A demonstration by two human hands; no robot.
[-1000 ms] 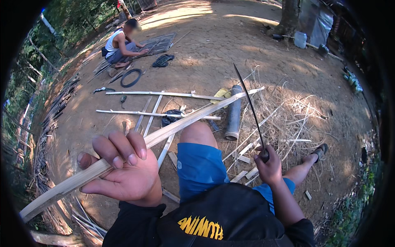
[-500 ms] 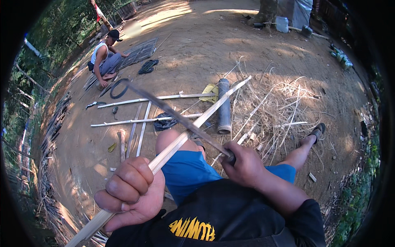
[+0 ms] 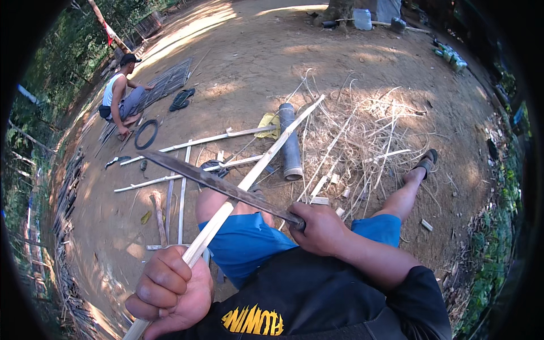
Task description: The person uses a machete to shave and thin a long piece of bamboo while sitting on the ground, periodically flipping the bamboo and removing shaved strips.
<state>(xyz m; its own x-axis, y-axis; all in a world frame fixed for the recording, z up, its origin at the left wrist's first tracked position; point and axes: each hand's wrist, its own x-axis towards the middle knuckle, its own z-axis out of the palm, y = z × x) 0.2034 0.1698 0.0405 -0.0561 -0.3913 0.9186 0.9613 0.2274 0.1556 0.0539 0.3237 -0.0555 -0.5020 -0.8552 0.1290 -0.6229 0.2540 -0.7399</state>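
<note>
My left hand is closed round the lower part of a long pale wooden strip, which slants up and away to the right over my thigh. In my right hand is the handle of a machete. Its long dark blade points left and crosses over the strip just above my knee, seemingly against it. Both hands are in front of my chest, the left one lower. Beyond the strip a grey cylinder, like a length of pipe or bamboo, lies on the ground.
Curly shavings spread over the dirt at right. Pale sticks lie at left, near a black ring and sandals. A person crouches by a slatted panel. A clear jug stands at the back.
The machete and my right hand have moved down and left along the strip toward me. My left hand still grips the strip. The whole view has shifted somewhat.
</note>
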